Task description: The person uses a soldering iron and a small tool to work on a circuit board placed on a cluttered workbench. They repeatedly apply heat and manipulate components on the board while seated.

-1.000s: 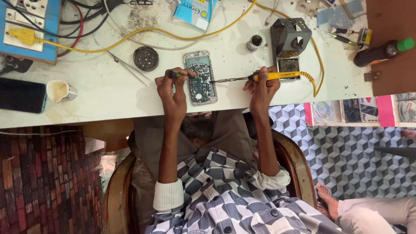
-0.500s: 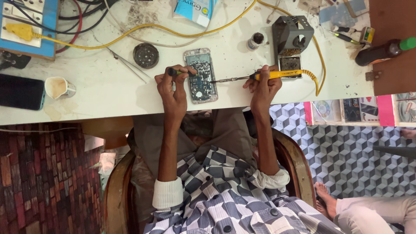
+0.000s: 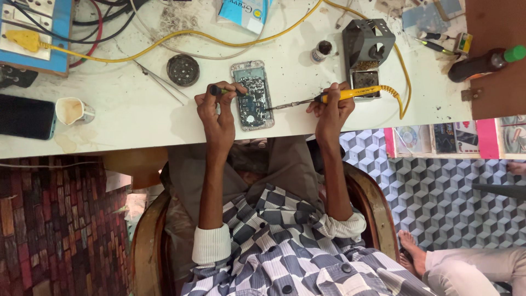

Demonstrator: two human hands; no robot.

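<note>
Opened silver phone with bare circuit board (image 3: 252,96), flat on white tabletop (image 3: 137,118) at its near edge. Left hand (image 3: 218,109) closed around dark slim tool (image 3: 222,90), steadying; right hand (image 3: 331,107) gripping yellow-handled soldering iron (image 3: 329,97), tip angled onto board. Grey metal iron stand (image 3: 367,49) just behind, within reach.

Phone (image 3: 252,96) on table (image 3: 137,115) btwn hands; stand (image 3: 368,52) to its right, cup (image 3: 74,111) far left.
</note>
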